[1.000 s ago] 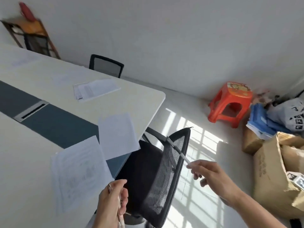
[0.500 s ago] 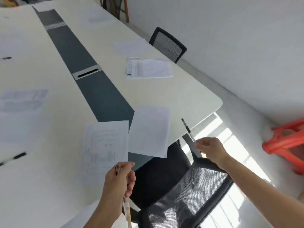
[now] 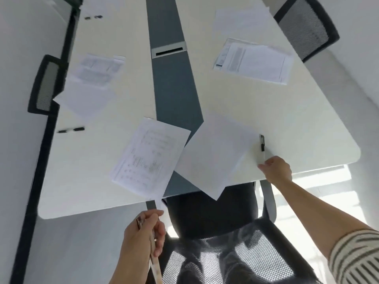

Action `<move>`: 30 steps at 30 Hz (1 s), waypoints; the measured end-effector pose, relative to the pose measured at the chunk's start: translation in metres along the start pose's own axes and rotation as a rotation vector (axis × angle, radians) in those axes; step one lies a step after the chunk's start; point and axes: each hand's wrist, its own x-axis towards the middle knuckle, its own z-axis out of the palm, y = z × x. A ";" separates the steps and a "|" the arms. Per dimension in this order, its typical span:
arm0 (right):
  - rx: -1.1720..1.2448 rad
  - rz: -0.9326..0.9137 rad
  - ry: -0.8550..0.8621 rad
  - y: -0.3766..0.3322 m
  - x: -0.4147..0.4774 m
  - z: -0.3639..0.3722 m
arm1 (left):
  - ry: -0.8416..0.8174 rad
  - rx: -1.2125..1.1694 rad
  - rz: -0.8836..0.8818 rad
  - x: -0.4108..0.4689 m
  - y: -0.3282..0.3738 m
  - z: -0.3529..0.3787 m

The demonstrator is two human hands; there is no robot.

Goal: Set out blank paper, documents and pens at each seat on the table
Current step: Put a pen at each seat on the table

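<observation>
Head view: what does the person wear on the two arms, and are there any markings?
The right arm is bare up to a sleeve near the elbow, light with dark narrow stripes. The left arm is bare as far as the frame shows; no sleeve is in view. No glove, watch or ring can be seen.

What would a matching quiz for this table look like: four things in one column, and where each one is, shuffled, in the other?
Things
1. blank sheet
2. printed document
3. spare pens
4. single pen

Places
a. gripped in the left hand
b. on the table, its end pinched by the right hand
c. one corner overhanging the table edge above the chair
d. mostly left of the dark strip

Pairs: 1-c, 2-d, 3-a, 4-b
</observation>
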 end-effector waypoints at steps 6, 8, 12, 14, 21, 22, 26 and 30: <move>-0.053 -0.036 -0.085 0.003 -0.002 -0.009 | 0.000 -0.049 0.061 -0.020 -0.003 0.030; -0.048 -0.067 -0.090 0.003 -0.010 -0.016 | -0.021 -0.031 0.113 -0.025 0.001 0.037; 0.085 -0.186 -0.089 0.005 -0.061 -0.038 | -0.052 0.048 0.271 -0.034 0.013 0.048; 0.203 -0.246 -0.162 0.008 -0.106 -0.052 | -0.075 0.058 0.318 -0.040 0.016 0.053; 0.522 -0.243 -0.520 0.053 -0.254 -0.096 | -0.317 0.077 0.387 -0.056 0.013 0.108; 0.569 -0.225 -0.554 0.063 -0.266 -0.103 | -0.357 0.089 0.396 -0.062 0.011 0.121; 0.746 -0.194 -0.553 0.103 -0.287 -0.132 | -0.480 0.166 0.440 -0.083 -0.001 0.172; 0.751 -0.256 -0.396 0.145 -0.271 -0.162 | -0.567 0.262 0.469 -0.101 -0.015 0.228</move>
